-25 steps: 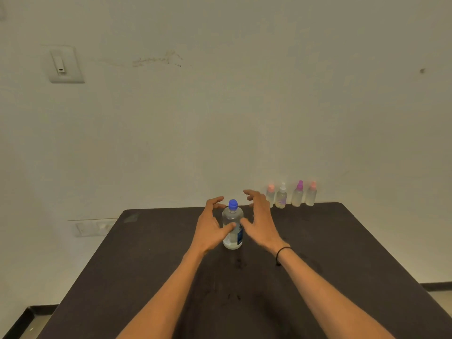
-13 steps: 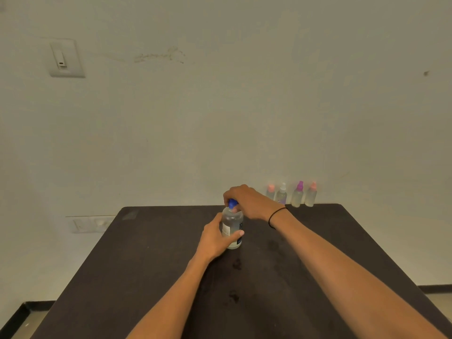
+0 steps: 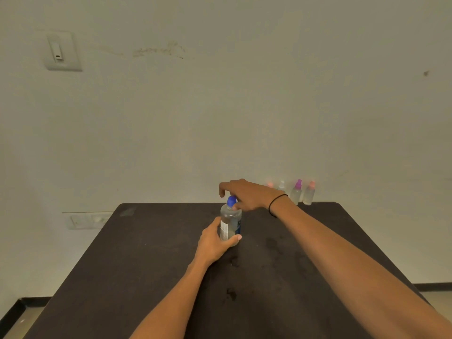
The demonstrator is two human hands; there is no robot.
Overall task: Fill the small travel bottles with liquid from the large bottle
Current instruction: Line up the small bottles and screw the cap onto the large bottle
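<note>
Head view: left hand (image 3: 212,243) grips large bottle (image 3: 230,222), right hand (image 3: 247,195) pinching cap (image 3: 231,200)

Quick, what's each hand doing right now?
Left hand: grips the large bottle around its body.
Right hand: pinches the bottle's blue cap.

Both forearms are bare; a thin black band (image 3: 277,204) circles the right wrist.

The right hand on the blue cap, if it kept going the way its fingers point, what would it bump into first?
The right hand points leftward across the blue cap. Beyond it only bare table and wall show, so the way looks free, though depth is unclear.
</note>
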